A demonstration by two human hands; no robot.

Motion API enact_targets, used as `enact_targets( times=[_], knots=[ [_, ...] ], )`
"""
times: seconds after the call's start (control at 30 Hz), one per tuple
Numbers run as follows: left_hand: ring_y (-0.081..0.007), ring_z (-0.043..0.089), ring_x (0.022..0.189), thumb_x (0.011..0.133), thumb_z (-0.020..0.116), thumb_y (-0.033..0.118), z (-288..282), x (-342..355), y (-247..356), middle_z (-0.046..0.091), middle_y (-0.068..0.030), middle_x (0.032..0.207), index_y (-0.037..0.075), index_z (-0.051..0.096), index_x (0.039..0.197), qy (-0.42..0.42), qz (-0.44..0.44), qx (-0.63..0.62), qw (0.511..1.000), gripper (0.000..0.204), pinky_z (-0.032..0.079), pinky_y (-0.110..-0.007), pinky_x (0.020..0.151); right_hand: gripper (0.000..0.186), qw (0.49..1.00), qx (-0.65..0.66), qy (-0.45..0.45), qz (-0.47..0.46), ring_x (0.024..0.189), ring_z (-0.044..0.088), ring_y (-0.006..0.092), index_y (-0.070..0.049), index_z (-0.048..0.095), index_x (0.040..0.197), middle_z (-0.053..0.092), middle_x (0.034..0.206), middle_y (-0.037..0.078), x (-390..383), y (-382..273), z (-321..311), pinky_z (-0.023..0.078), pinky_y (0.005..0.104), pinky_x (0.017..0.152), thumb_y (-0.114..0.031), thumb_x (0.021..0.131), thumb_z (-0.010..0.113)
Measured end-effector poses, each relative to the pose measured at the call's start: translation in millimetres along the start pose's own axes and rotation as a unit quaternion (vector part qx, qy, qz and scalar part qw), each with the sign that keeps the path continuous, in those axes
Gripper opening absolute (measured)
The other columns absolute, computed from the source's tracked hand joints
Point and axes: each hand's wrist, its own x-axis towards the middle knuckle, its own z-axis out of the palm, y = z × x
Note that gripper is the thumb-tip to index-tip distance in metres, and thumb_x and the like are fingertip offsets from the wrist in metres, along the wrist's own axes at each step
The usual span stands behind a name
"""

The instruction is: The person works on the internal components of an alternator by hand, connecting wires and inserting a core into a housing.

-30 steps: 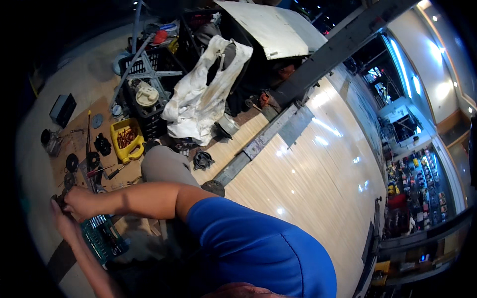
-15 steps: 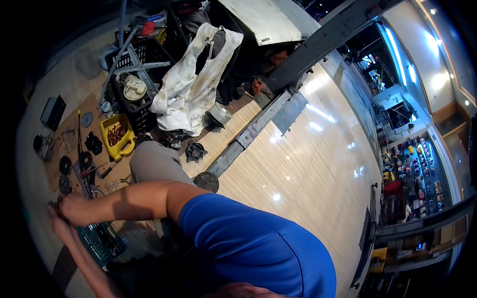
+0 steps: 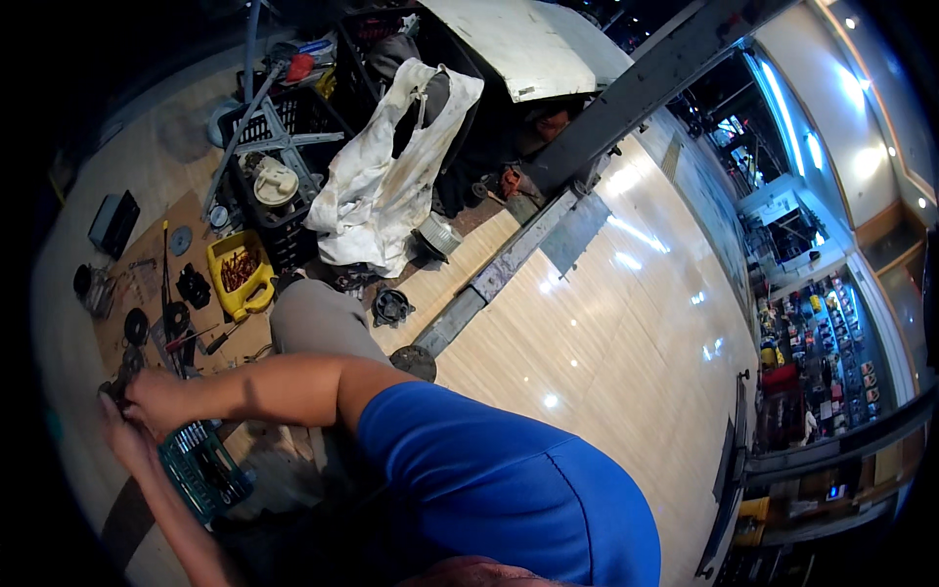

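Dark mechanical part (image 3: 118, 388) is held between the left hand (image 3: 125, 440) and right hand (image 3: 155, 399), near the green tool case (image 3: 202, 501); finger detail is obscured. Recommended: left supporting, right applying measured force, both positioned over the cardboard (image 3: 189, 213) to catch loose pieces.

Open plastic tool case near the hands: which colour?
The open plastic tool case is dark green, seen in the head view.
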Motion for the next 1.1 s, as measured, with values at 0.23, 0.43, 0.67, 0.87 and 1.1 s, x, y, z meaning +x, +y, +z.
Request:
enact_targets(
  times=[0.23, 0.43, 0.67, 0.87, 1.1],
  knots=[
    [-0.0136, 0.059, 0.092, 0.099, 0.045, 0.024, 28.1, -12.2, -3.6, 0.061, -0.0082, 0.102, 0.0, 0.054, 0.112, -0.035, 0.015, -0.028, 0.999, 0.028, 0.047, -0.027, 0.08, 0.03, 0.998, 0.044, -0.023, -0.05, 0.074, 0.061, 0.0407, 0.001, 0.065, 0.072, 0.062, 0.073, 0.023, -3.5, 15.5, -17.7, 0.049, 0.0455, 0.07, -0.025, 0.083, 0.057],
    [-0.0104, 0.058, 0.087, 0.098, 0.047, 0.023, -7.5, -0.3, -6.6, 0.061, -0.0052, 0.097, 0.002, 0.056, 0.111, -0.067, -0.002, -0.07, 0.995, 0.026, 0.047, -0.022, 0.074, 0.026, 0.993, 0.04, -0.05, -0.1, 0.069, 0.06, 0.0398, 0.0, 0.064, 0.071, 0.06, 0.071, 0.023, -0.2, 6.0, -26.0, 0.048, 0.0458, 0.065, -0.023, 0.08, 0.058],
    [-0.0094, 0.058, 0.085, 0.098, 0.048, 0.023, -15.1, 2.4, -1.0, 0.061, -0.003, 0.095, 0.003, 0.057, 0.112, -0.074, -0.031, -0.088, 0.993, 0.026, 0.046, -0.022, 0.073, 0.027, 0.992, 0.095, -0.066, -0.047, 0.072, 0.061, 0.0402, 0.001, 0.066, 0.078, 0.062, 0.074, 0.023, 2.1, 7.2, -15.3, 0.048, 0.0455, 0.066, -0.024, 0.081, 0.059],
    [-0.0175, 0.059, 0.092, 0.097, 0.047, 0.019, 33.3, -16.2, 13.2, 0.062, -0.0108, 0.103, -0.001, 0.055, 0.12, -0.035, 0.118, 0.192, 0.974, 0.032, 0.045, -0.028, 0.082, 0.028, 0.996, -0.022, -0.072, -0.047, 0.078, 0.063, 0.0358, -0.003, 0.068, 0.083, 0.065, 0.079, 0.018, 6.5, 39.4, -10.8, 0.049, 0.0438, 0.068, -0.028, 0.084, 0.057],
    [-0.0224, 0.061, 0.085, 0.093, 0.046, 0.004, 22.6, -42.2, 33.5, 0.063, -0.0172, 0.092, -0.005, 0.057, 0.111, -0.193, 0.162, 0.559, 0.79, 0.023, 0.047, -0.031, 0.075, 0.03, 0.956, -0.211, -0.148, -0.139, 0.077, 0.065, 0.0321, -0.009, 0.071, 0.08, 0.068, 0.076, 0.013, -1.0, 32.2, -21.4, 0.051, 0.0431, 0.069, -0.036, 0.08, 0.059]
  ],
)
